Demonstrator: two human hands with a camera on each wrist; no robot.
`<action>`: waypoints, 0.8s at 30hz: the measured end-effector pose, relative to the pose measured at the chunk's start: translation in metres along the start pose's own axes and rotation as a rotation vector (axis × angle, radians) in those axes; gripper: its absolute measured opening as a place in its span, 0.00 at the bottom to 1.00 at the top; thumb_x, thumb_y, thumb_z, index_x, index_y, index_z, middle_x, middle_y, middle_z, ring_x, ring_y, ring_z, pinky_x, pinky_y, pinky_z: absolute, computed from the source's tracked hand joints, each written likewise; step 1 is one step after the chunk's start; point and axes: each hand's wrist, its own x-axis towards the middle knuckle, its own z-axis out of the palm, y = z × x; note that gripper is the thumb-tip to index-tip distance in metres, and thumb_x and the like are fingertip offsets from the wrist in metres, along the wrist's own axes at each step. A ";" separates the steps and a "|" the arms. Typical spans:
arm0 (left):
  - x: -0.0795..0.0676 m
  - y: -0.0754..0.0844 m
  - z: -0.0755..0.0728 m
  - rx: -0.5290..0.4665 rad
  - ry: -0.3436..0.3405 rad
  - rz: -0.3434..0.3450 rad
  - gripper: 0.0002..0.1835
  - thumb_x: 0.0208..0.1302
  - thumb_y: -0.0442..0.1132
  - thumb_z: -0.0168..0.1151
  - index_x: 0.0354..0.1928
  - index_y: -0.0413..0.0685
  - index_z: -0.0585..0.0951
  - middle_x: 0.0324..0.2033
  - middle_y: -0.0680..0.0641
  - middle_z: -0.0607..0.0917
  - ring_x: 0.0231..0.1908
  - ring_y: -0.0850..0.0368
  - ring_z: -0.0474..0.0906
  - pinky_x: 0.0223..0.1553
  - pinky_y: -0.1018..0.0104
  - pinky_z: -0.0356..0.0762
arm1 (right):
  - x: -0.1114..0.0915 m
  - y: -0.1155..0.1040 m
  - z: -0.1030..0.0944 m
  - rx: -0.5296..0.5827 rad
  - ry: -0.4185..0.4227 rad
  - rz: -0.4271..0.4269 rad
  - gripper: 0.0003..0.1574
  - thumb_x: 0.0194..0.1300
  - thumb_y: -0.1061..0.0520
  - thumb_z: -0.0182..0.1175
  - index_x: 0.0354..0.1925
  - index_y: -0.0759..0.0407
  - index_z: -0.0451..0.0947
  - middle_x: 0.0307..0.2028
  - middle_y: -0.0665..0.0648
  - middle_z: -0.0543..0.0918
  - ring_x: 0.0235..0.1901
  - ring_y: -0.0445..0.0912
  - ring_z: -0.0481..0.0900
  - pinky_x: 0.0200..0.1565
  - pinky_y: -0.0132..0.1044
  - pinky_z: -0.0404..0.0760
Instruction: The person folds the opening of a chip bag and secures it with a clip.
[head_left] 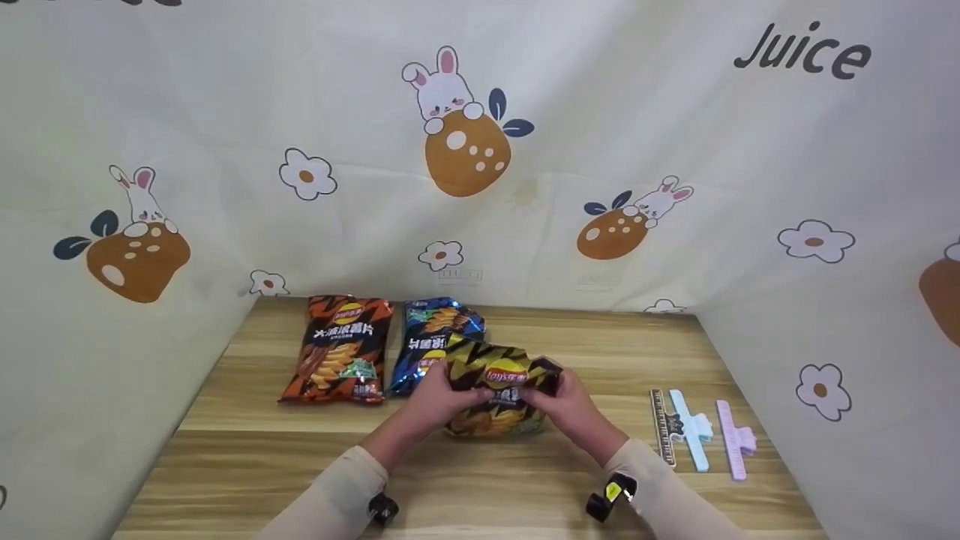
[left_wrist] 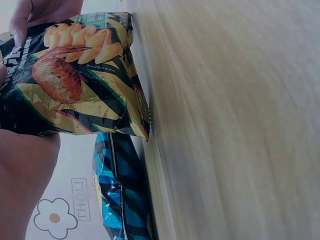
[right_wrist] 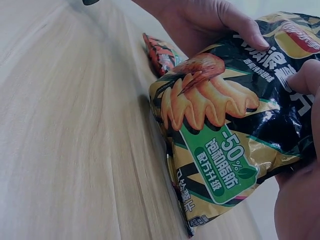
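A black and gold chip bag [head_left: 495, 424] is held between both hands, its printed front facing me. My left hand [head_left: 441, 395] grips its left side with the thumb across the front, and my right hand [head_left: 564, 401] grips the right side in the same way. The two thumbs press on the upper front, near the logo. In the right wrist view the bag [right_wrist: 215, 100] looks plump, tilted back, with its lower edge at the tabletop. Most of the fingers are hidden behind the bag.
An orange and black chip bag [head_left: 341, 352] lies at the back left. Beside it, a blue chip bag [head_left: 412, 345] is partly covered by the held bag. At right on the wooden table [head_left: 247, 472] lie a black-patterned clip [head_left: 663, 427], a light blue clip [head_left: 691, 431] and a purple clip [head_left: 731, 439].
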 end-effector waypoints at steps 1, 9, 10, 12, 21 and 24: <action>-0.001 0.000 0.000 0.000 0.005 -0.003 0.35 0.61 0.41 0.84 0.69 0.46 0.80 0.60 0.45 0.87 0.63 0.46 0.83 0.69 0.49 0.80 | -0.001 0.000 0.000 0.003 0.006 -0.001 0.24 0.69 0.62 0.75 0.60 0.66 0.82 0.53 0.62 0.90 0.52 0.53 0.89 0.57 0.44 0.89; -0.002 0.001 0.001 -0.009 0.024 -0.029 0.39 0.61 0.43 0.85 0.71 0.46 0.77 0.62 0.44 0.86 0.64 0.46 0.83 0.69 0.48 0.80 | -0.004 -0.003 -0.002 0.056 0.039 -0.033 0.22 0.70 0.65 0.73 0.60 0.68 0.81 0.52 0.63 0.89 0.51 0.52 0.89 0.52 0.41 0.90; -0.002 0.001 0.001 0.001 0.028 -0.036 0.40 0.61 0.44 0.86 0.72 0.47 0.76 0.62 0.44 0.86 0.64 0.46 0.83 0.70 0.47 0.79 | -0.004 -0.003 -0.003 0.061 0.041 -0.041 0.22 0.70 0.66 0.73 0.59 0.68 0.81 0.52 0.63 0.88 0.51 0.52 0.89 0.52 0.41 0.90; -0.003 0.002 0.001 0.018 0.035 -0.050 0.41 0.61 0.46 0.86 0.73 0.48 0.76 0.63 0.45 0.85 0.64 0.46 0.82 0.71 0.46 0.78 | -0.005 -0.005 -0.004 0.076 0.043 -0.057 0.21 0.71 0.66 0.72 0.59 0.69 0.80 0.51 0.63 0.88 0.49 0.51 0.88 0.50 0.39 0.90; -0.004 0.005 0.001 0.052 0.045 -0.063 0.41 0.59 0.46 0.86 0.72 0.48 0.76 0.62 0.45 0.86 0.64 0.46 0.83 0.71 0.43 0.78 | -0.009 -0.006 -0.015 0.078 0.055 -0.075 0.20 0.72 0.68 0.72 0.57 0.73 0.79 0.48 0.60 0.87 0.48 0.48 0.87 0.47 0.38 0.90; -0.005 0.006 0.001 0.053 0.042 -0.069 0.42 0.60 0.46 0.86 0.73 0.48 0.76 0.62 0.45 0.86 0.65 0.46 0.82 0.71 0.42 0.77 | -0.010 -0.007 -0.021 0.039 0.065 -0.084 0.18 0.71 0.69 0.72 0.56 0.73 0.80 0.49 0.61 0.88 0.51 0.50 0.87 0.54 0.40 0.89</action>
